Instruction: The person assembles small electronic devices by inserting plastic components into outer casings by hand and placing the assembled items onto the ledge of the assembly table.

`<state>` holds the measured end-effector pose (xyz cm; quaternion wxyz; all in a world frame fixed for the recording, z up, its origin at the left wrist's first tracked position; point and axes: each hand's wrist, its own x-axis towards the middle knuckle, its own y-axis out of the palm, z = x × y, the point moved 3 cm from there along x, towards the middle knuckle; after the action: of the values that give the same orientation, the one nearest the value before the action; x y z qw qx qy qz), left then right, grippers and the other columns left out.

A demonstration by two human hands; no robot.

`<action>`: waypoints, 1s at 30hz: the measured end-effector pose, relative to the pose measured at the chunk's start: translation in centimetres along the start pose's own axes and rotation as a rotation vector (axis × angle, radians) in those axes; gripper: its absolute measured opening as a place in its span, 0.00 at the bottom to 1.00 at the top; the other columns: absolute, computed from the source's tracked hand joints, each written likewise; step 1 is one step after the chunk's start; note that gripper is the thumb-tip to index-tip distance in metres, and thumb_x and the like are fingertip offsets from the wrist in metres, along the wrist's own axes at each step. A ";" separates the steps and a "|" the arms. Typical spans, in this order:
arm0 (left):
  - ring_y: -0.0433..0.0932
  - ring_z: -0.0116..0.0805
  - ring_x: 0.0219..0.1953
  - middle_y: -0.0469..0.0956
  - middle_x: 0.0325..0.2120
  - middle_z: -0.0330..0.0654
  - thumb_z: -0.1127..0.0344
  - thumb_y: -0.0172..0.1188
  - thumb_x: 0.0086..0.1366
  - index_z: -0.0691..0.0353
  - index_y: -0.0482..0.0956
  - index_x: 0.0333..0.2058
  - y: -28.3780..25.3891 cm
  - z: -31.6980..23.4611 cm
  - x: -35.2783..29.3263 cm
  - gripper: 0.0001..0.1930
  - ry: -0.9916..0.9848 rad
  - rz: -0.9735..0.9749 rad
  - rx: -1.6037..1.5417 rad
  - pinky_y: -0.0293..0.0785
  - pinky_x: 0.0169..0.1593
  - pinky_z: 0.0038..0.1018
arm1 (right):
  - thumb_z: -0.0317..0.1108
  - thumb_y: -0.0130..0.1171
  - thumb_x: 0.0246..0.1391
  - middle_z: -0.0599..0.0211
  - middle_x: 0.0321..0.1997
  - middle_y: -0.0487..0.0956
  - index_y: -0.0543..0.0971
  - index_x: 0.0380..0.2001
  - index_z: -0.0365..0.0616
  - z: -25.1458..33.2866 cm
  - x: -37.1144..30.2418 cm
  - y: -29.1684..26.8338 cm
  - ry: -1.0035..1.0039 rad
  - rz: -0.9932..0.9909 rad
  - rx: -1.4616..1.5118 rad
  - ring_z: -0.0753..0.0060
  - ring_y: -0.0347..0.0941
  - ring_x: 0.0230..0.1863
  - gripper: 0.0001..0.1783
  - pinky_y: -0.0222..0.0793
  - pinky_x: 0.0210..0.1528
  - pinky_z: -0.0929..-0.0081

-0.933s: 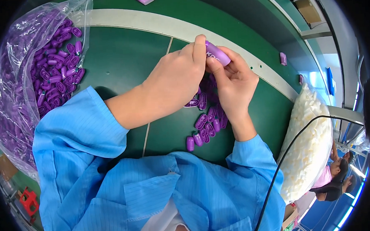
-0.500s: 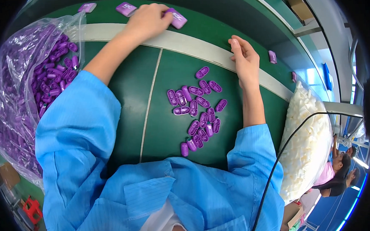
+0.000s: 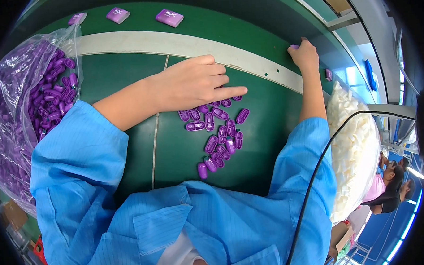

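Observation:
My left hand (image 3: 198, 84) hovers over the far part of a loose group of purple oval plastic shells (image 3: 222, 134), its index finger stretched out to the right and the other fingers bent. Nothing shows in it, though its underside is hidden. Past the white rail, on the green strip at the right, my right hand (image 3: 306, 56) is closed on a small purple block (image 3: 294, 46), of which only an edge peeks out. Further blocks with white printing lie along the strip: a lilac one (image 3: 170, 18), another to its left (image 3: 118, 15) and one farther left (image 3: 78, 18).
A clear bag (image 3: 7, 108) full of purple shells stands at the left. On the right sits a clear bag of cream-white pieces (image 3: 352, 150), with a black cable (image 3: 314, 194) passing before it. The white rail (image 3: 123, 43) divides the green table from the strip. People are in the right background.
My left hand has let go of a block and come back over the shells. My right hand has moved right and closed on another block. The blocks on the strip have shifted left.

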<state>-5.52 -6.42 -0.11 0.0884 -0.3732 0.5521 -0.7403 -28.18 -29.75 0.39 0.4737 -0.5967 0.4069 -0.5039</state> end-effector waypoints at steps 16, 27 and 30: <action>0.77 0.25 0.31 0.77 0.33 0.41 0.73 0.55 0.60 0.64 0.73 0.47 0.5 3.1 -2.8 0.15 -1.005 -0.362 -1.413 0.74 0.37 0.19 | 0.28 0.58 0.52 0.63 0.34 0.78 0.72 0.43 0.33 12.8 -14.0 -3.0 -0.047 0.617 1.633 0.81 0.73 0.29 0.15 0.72 0.32 0.85; 0.76 0.24 0.27 0.80 0.28 0.43 0.71 0.60 0.57 0.69 0.78 0.40 0.3 3.2 -3.3 0.13 -1.054 -0.320 -1.324 0.75 0.33 0.20 | 0.22 0.56 0.52 0.58 0.39 0.77 0.71 0.43 0.31 13.2 -14.9 -3.6 -0.141 0.606 1.615 0.75 0.76 0.36 0.15 0.74 0.40 0.82; 0.76 0.24 0.26 0.80 0.27 0.43 0.71 0.61 0.56 0.69 0.79 0.39 0.1 3.2 -3.3 0.12 -1.046 -0.303 -1.238 0.75 0.33 0.20 | 0.22 0.56 0.52 0.57 0.39 0.78 0.70 0.44 0.32 13.2 -14.9 -3.9 -0.178 0.598 1.590 0.75 0.76 0.36 0.15 0.74 0.40 0.81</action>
<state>-1.14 -7.09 -1.30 0.0116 -0.7214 0.6915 -0.0365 -17.53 -12.46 0.37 0.8950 0.0081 0.0341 -0.4448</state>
